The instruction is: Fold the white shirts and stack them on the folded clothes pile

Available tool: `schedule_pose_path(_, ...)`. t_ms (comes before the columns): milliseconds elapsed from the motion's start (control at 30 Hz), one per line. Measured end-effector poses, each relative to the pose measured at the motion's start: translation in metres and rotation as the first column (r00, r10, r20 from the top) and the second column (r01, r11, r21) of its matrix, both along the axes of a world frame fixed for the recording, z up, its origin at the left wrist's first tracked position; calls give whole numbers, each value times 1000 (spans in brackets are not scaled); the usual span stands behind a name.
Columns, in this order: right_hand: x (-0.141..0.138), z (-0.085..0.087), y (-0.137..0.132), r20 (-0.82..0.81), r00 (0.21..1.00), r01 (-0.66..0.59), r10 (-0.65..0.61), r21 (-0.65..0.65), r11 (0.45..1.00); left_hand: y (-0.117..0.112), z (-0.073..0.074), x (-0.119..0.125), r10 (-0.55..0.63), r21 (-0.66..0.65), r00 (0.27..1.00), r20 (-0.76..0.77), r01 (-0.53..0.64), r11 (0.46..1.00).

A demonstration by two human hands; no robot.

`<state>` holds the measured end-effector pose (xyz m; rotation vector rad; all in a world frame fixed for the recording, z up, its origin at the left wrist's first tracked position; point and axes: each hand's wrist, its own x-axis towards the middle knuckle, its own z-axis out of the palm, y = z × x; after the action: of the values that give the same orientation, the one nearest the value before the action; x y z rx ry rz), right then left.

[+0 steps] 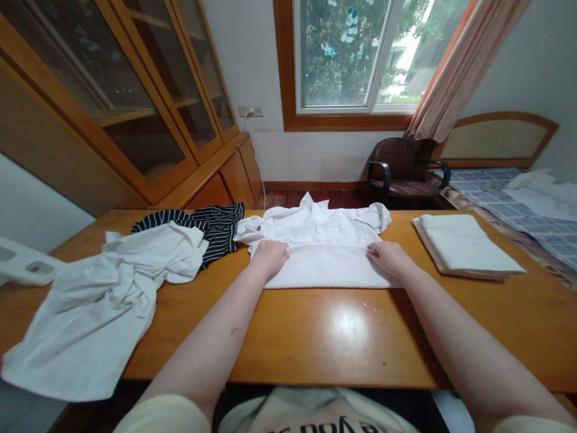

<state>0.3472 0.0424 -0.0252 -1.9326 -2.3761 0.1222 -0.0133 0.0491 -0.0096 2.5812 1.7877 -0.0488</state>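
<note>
A white collared shirt (pixel 320 264) lies on the wooden table in front of me, its lower part folded up over itself. Its collar and sleeves point toward the far edge and look rumpled. My left hand (pixel 270 257) is closed on the left end of the folded edge, fingers curled over the cloth. At the right end, my right hand (pixel 388 256) pinches the same edge between thumb and fingers. The fold runs nearly straight between both hands. Parts of the fingertips are hidden in the fabric.
On the table's (pixel 342 337) left lie a crumpled white garment (pixel 112 300), partly over the near edge, and a black striped garment (pixel 220 225). A folded white cloth stack (pixel 469 243) sits at the right. Beyond are a cabinet (pixel 180 120), an office chair (pixel 401 168) and a bed (pixel 487 186).
</note>
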Motion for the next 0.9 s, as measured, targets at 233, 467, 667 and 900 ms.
schedule_pose_path(233,16,26,-45,-452,892,-62,-19,-164,985,-47,29,-15,-2,-164,981,196,34,986)
schedule_pose_path(467,23,22,-105,-508,855,-131,-106,-410,903,-103,23,-29,-21,-473,950,311,173,864)
schedule_pose_path(667,15,21,-138,-468,872,-172,-142,-566,806,-125,22,-42,72,-642,941,331,168,748)
schedule_pose_path(900,1,51,-139,-626,750,-483,-212,-739,470,-121,45,-36,126,-778,824,553,456,432)
